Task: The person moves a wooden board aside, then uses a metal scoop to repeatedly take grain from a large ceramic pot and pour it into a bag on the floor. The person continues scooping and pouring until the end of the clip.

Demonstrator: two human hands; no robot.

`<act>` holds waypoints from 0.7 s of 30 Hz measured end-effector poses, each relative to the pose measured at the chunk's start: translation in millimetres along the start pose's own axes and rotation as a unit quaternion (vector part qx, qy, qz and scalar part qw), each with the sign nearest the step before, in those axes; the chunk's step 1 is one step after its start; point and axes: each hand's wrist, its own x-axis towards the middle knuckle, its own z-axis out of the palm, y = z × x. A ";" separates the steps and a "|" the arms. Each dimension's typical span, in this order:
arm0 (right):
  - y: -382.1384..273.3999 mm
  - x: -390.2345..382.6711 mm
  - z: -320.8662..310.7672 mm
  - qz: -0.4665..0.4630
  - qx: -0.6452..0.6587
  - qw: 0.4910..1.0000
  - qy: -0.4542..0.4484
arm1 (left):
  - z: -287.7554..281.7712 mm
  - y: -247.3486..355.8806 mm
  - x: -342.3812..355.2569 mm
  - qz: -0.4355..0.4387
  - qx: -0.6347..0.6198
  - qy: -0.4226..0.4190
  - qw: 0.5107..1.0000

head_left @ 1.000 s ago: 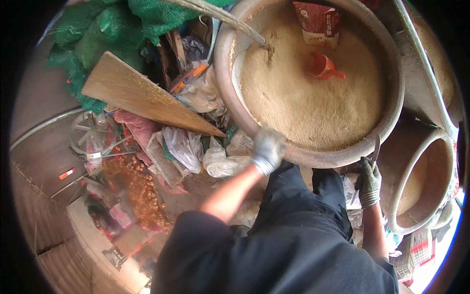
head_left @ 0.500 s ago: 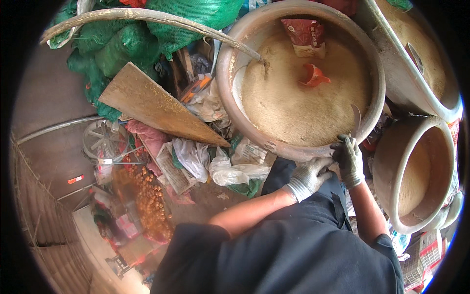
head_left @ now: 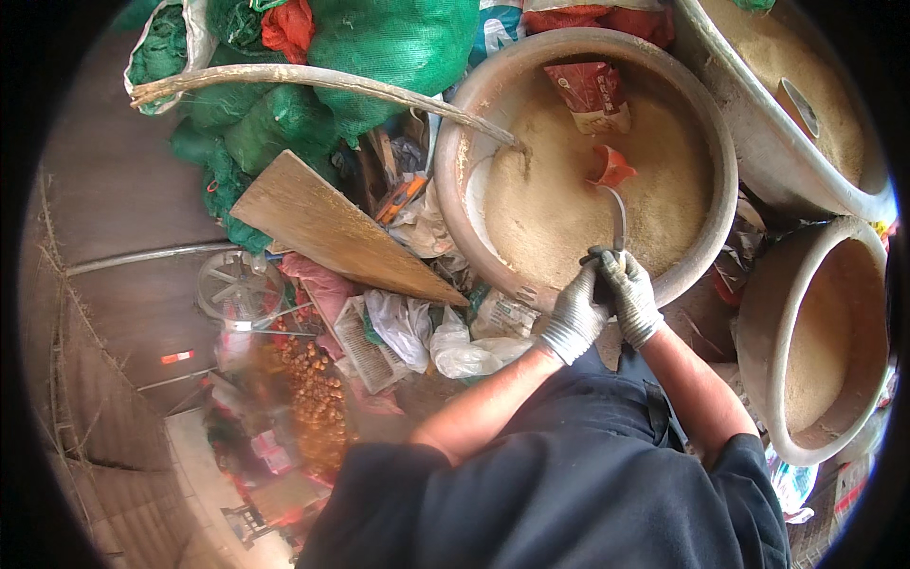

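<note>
Both my hands wear grey knitted work gloves with dark palms and meet over the near rim of a big round vat [head_left: 526, 286]. Pale tan grainy material [head_left: 559, 223] fills the vat. My right hand [head_left: 633, 296] is closed around the handle of a curved knife [head_left: 619, 218], whose narrow blade points away over the grain. Pressed against it, my left hand [head_left: 576, 308] has its fingers curled in; what they grip is hidden between the gloves. Beyond the blade tip, an orange-red scoop [head_left: 614, 166] lies on the grain, and a red printed bag [head_left: 590, 98] rests farther back.
A long curved wooden pole [head_left: 313, 80] leans into the vat from the left. More grain-filled vats [head_left: 773, 351] stand at the right. Green mesh sacks [head_left: 393, 57], a wooden board [head_left: 327, 223] and white plastic bags [head_left: 460, 346] crowd the left. Onion-like round things [head_left: 318, 394] lie lower left.
My right hand has swung the curved knife leftward from the vat's right rim to the middle. My left hand has moved up against it. The view has shifted slightly.
</note>
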 end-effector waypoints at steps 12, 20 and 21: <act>81.3 -8.5 42.9 0.061 -0.097 0.981 -0.156 | -20.2 33.3 -87.3 0.241 0.571 0.161 0.768; 85.7 -17.7 6.2 0.136 -0.221 0.965 -0.030 | -70.1 193.7 -84.7 0.184 0.888 0.182 0.380; 92.4 -22.6 -3.8 0.146 -0.227 0.963 0.009 | -79.9 222.4 -77.2 0.181 0.904 0.181 0.341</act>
